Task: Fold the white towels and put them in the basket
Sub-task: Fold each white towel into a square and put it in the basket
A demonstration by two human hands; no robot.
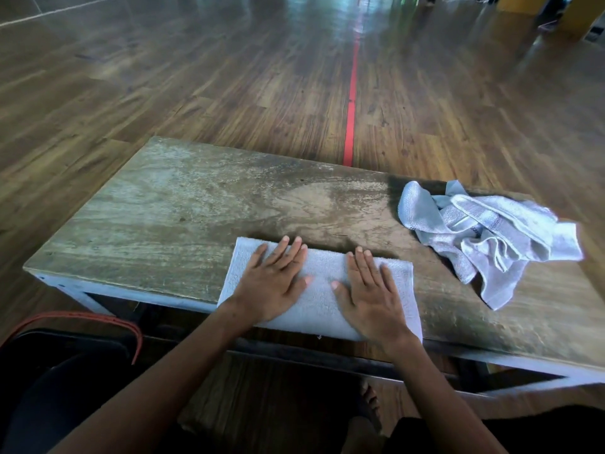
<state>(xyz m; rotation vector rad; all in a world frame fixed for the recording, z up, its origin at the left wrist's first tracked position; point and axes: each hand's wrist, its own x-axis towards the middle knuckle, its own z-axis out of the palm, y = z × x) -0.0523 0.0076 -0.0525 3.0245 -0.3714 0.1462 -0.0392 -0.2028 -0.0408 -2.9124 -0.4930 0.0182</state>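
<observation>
Folded white towel (322, 270): pressed under left hand (273, 283) and right hand (370, 296), both laid flat with fingers straight (nothing gripped), on the table (196, 208). Crumpled white towel (487, 234): heaped right of the right hand, well apart. Basket (82, 315): seen below the left forearm.

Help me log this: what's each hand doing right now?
Left hand: open, flat on the folded towel.
Right hand: open, flat on the same towel.

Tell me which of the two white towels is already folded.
The flat towel under the left hand and right hand, at the table's near edge: a neat rectangle. The other towel, on the right, lies crumpled.
</observation>
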